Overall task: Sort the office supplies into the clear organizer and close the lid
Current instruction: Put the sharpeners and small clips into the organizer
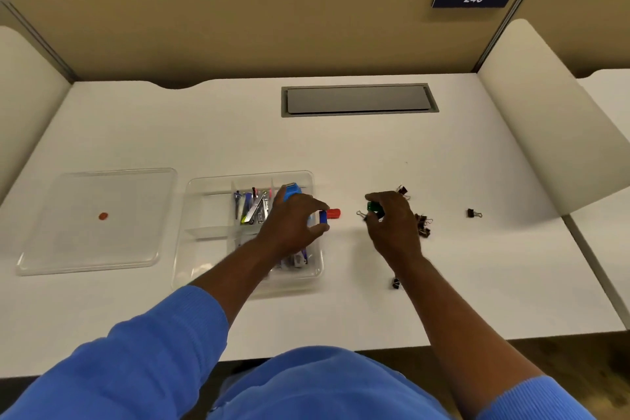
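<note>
The clear organizer (204,194) sits open at the middle of the white desk, with pens and metal tools in its centre compartment. Its clear lid (68,249) lies flat to the left, a small red dot on it. My left hand (289,225) hovers over the organizer's right side, shut on a blue stapler (292,190). A small blue piece and a red item (333,213) lie by its fingertips. My right hand (392,222) is to the right, shut on a green binder clip (375,209). Several black binder clips (422,225) lie scattered around it.
One black clip (474,213) lies apart at the right, another (395,282) near my right wrist. A grey cable hatch (358,100) is set into the desk at the back. Beige partition panels close the back and both sides.
</note>
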Available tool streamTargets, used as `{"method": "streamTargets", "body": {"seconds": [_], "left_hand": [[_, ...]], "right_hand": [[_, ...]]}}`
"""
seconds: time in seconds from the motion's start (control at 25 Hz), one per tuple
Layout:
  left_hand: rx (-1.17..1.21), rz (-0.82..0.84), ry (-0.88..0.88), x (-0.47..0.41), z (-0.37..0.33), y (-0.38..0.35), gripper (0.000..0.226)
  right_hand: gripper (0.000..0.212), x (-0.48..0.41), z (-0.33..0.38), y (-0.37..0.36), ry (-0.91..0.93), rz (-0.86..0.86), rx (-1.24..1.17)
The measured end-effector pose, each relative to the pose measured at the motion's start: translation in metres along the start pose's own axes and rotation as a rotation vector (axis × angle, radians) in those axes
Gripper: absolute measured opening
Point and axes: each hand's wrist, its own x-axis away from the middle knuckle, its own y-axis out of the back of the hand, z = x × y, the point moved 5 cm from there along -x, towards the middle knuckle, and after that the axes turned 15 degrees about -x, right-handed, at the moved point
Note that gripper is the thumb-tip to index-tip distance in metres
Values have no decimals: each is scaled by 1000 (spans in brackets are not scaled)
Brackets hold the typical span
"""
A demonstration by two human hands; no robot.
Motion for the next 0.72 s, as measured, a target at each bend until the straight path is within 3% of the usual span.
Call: {"method": "streamTargets", "body": {"seconds": [0.16,0.4,0.72], "left_hand": [[20,-51,43,37,56,22,42],[12,-84,103,112,147,44,40],[11,-59,161,170,210,53,46]], "right_hand": [[36,21,48,-64,84,125,-10],[33,61,108,-173,69,316,-40],[28,99,161,-258,177,444,-35]]}}
